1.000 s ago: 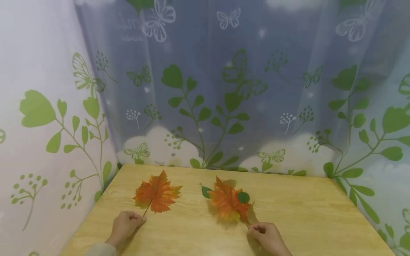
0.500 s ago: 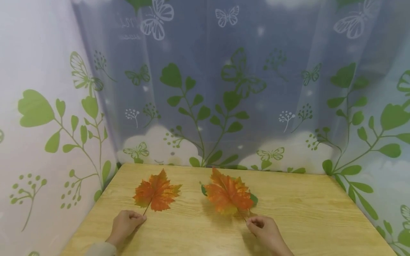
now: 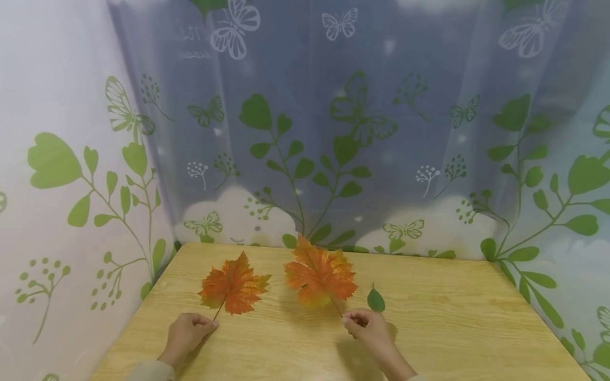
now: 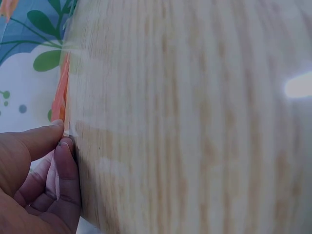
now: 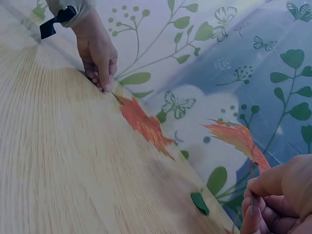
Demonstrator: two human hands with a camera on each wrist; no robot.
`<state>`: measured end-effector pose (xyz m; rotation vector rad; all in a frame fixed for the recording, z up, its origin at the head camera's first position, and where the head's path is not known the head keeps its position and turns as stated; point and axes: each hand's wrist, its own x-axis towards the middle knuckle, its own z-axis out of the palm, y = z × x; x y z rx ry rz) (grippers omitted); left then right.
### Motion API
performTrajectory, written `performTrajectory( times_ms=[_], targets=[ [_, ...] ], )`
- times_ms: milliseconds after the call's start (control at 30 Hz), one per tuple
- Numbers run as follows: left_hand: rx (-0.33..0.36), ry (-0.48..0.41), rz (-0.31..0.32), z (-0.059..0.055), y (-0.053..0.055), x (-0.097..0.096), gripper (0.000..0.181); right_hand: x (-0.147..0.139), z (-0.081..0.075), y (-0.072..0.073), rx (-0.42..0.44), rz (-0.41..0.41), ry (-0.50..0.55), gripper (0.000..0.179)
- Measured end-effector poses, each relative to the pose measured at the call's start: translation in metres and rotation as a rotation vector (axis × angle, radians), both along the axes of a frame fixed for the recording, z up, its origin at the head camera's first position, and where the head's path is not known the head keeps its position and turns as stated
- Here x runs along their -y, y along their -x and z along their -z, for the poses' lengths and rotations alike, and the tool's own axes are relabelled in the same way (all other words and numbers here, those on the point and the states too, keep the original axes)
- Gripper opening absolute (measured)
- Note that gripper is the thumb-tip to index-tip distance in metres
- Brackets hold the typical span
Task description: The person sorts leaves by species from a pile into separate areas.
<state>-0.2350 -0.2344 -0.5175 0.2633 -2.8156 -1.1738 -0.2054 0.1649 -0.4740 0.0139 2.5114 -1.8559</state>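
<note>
With the small green leaf as landmark, the person's left hand is well to its left and nearer, thumb and fingers pinching the stem of the left orange leaf. The right hand is just nearer than the green leaf, its fingers curled and pinching the stem of the right orange leaf. A brownish edge shows beside that hand, on the green leaf's near side; what it belongs to is hard to tell.

The right orange leaf is to the green leaf's left, raised over the counter. The left orange leaf is farther left and lower; whether its blade touches the counter cannot be told. Behind the green leaf, past the counter's far edge, hangs a printed curtain.

The step in hand appears to be holding up the right orange leaf while the other is kept by its stem. Any further move seems to call for light, steady pinches and clearance from the green leaf.
</note>
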Motion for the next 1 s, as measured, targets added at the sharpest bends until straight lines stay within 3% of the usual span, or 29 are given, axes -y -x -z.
performTrajectory(
  times_ms=[167, 500, 1000],
  targets=[
    [-0.012, 0.006, 0.004, 0.000, 0.000, -0.001, 0.017, 0.021, 0.003, 0.011, -0.026, -0.056, 0.023, 0.021],
    [-0.008, -0.013, 0.006, 0.002, 0.004, -0.001, 0.020, 0.069, 0.004, 0.025, -0.051, -0.089, 0.082, 0.021],
    [0.008, -0.017, -0.001, 0.000, 0.000, 0.000, 0.019, 0.133, 0.005, 0.033, 0.020, -0.053, 0.233, 0.019]
  ],
)
